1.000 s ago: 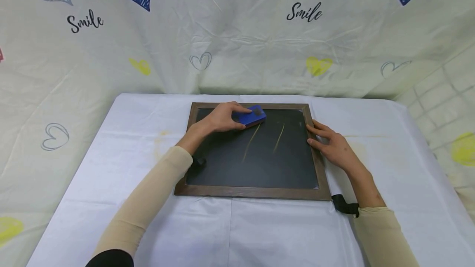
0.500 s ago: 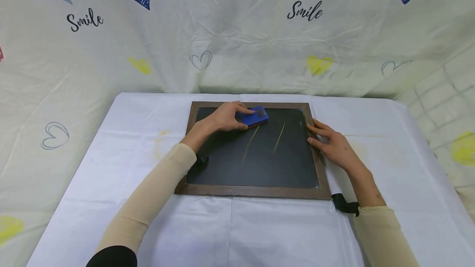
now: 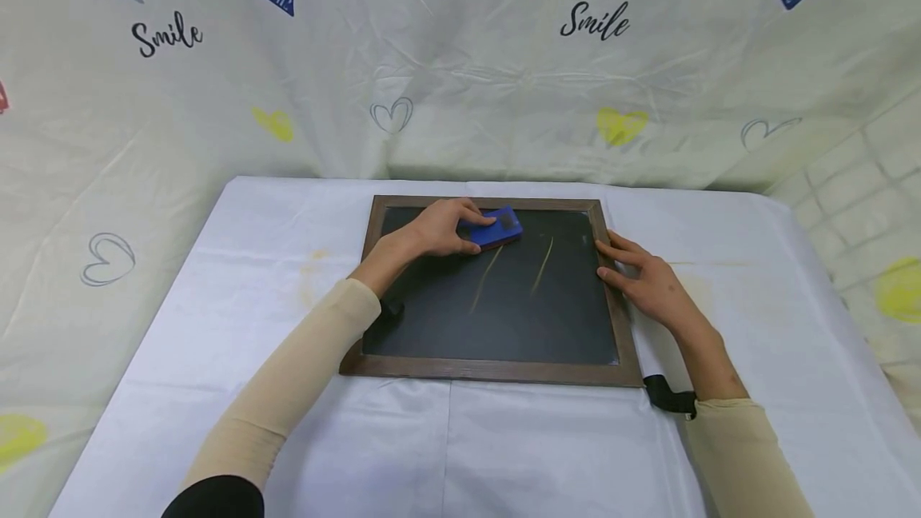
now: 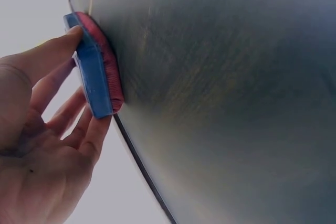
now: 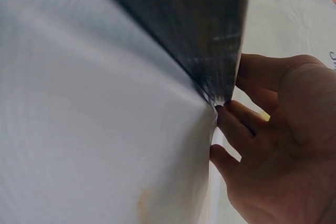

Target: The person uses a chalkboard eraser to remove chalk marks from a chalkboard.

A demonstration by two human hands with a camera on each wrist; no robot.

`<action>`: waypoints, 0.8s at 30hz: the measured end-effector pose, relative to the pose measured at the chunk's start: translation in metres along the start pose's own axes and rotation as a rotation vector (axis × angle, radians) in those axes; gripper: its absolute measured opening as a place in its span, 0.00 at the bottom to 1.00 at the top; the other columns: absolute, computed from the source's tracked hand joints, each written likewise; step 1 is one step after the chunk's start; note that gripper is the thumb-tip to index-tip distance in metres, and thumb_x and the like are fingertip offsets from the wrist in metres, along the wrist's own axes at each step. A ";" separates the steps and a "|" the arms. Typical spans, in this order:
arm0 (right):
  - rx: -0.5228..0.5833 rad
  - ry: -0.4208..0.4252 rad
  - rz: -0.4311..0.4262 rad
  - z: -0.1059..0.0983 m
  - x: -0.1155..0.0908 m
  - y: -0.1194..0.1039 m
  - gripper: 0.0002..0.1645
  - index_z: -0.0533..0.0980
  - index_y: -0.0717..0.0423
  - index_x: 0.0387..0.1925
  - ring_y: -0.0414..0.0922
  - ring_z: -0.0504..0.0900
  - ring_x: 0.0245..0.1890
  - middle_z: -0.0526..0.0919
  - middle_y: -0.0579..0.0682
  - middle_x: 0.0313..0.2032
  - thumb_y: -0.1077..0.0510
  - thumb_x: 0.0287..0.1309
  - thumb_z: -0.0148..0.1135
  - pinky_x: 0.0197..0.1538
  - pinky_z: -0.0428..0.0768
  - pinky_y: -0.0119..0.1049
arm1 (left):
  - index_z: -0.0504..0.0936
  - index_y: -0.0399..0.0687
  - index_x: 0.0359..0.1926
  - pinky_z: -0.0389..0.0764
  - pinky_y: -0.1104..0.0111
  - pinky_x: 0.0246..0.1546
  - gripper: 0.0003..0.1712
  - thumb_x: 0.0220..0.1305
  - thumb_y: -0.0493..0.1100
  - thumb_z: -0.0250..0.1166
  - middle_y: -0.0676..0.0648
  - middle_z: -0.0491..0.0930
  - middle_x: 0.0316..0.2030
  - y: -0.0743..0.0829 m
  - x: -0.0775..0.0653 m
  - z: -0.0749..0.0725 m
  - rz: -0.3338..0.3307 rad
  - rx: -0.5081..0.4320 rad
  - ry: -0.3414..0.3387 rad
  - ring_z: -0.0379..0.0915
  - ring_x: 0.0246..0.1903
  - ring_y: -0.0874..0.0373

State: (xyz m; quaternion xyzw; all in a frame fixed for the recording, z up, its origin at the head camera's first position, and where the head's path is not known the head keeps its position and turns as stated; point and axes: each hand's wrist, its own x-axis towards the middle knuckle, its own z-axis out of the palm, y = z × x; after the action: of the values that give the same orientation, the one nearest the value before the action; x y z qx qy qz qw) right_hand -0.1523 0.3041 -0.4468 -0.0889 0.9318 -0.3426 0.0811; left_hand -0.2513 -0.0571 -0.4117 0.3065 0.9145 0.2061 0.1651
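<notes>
A framed chalkboard lies on the table. My left hand grips a blue chalkboard eraser near the board's far edge. In the left wrist view, the thumb and fingers hold the eraser by its sides, its reddish pad against the black surface. Two thin yellow chalk lines slant across the board; the left one reaches up to the eraser. With thumb and fingertips, my right hand touches the board's brown right frame; the right wrist view shows its fingers along the outer edge.
A white cloth covers the table, with faint yellowish stains left of the board. Behind stands a pale curtain printed with hearts and words. A black strap sits by the right wrist.
My left hand has slid the eraser slightly to the right along the upper part of the board, then stayed nearly still. The right hand has kept its place on the frame.
</notes>
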 end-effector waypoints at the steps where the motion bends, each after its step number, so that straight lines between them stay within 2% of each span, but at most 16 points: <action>1: -0.001 0.000 0.000 0.000 0.000 0.000 0.37 0.65 0.56 0.77 0.69 0.52 0.80 0.54 0.60 0.82 0.50 0.73 0.63 0.74 0.59 0.71 | 0.75 0.60 0.72 0.72 0.56 0.71 0.34 0.66 0.49 0.74 0.46 0.74 0.68 0.000 -0.001 0.000 0.002 0.000 -0.002 0.72 0.68 0.48; 8: 0.004 0.006 -0.004 0.000 0.000 0.001 0.37 0.65 0.57 0.77 0.70 0.52 0.80 0.54 0.60 0.82 0.50 0.74 0.63 0.73 0.59 0.71 | 0.75 0.60 0.73 0.74 0.55 0.68 0.35 0.67 0.49 0.73 0.45 0.74 0.68 0.003 -0.014 0.001 0.013 -0.005 -0.036 0.73 0.66 0.46; 24: 0.016 0.005 0.001 0.001 -0.001 0.003 0.38 0.64 0.56 0.78 0.70 0.51 0.80 0.53 0.59 0.83 0.49 0.74 0.62 0.73 0.59 0.71 | 0.75 0.61 0.72 0.74 0.55 0.69 0.35 0.66 0.49 0.74 0.45 0.73 0.69 0.007 -0.037 0.010 0.014 -0.022 -0.056 0.73 0.67 0.46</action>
State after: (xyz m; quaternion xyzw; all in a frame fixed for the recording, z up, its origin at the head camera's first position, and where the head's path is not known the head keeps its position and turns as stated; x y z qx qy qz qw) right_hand -0.1515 0.3059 -0.4488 -0.0870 0.9293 -0.3500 0.0795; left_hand -0.2151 -0.0725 -0.4104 0.3166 0.9051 0.2086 0.1924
